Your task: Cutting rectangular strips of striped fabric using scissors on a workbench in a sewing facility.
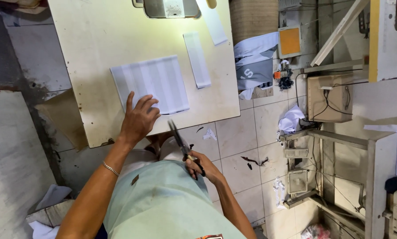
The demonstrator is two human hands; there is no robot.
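Resting flat on the near corner of the pale striped rectangular fabric panel, the left hand has its fingers spread and pressed down, gripping nothing, only pinning the cloth to the cream-coloured wooden worktable. The right hand is closed through the handles of a pair of dark metal scissors, held low off the table's near edge with the blades pointing up toward the panel; whether the blades are parted I cannot tell, since they are blurred.

The chief risk, as I judge it, lies in how near the blade tips are to the left fingers: a hurried stroke could nick a fingertip. The panel also overhangs nothing yet lies close to the table edge, so light, thin cloth like this could slide or pucker under a one-handed hold, and a cut would wander off the stripes.

The panel looks soft, smooth and flat, with faint grey bands. Two narrow strips of the same fabric lie further up the table, well apart from the hands. The tabletop is matt and scuffed. Below, the pale tiled floor carries small cloth scraps, and a thin metal chain bracelet circles the left wrist.
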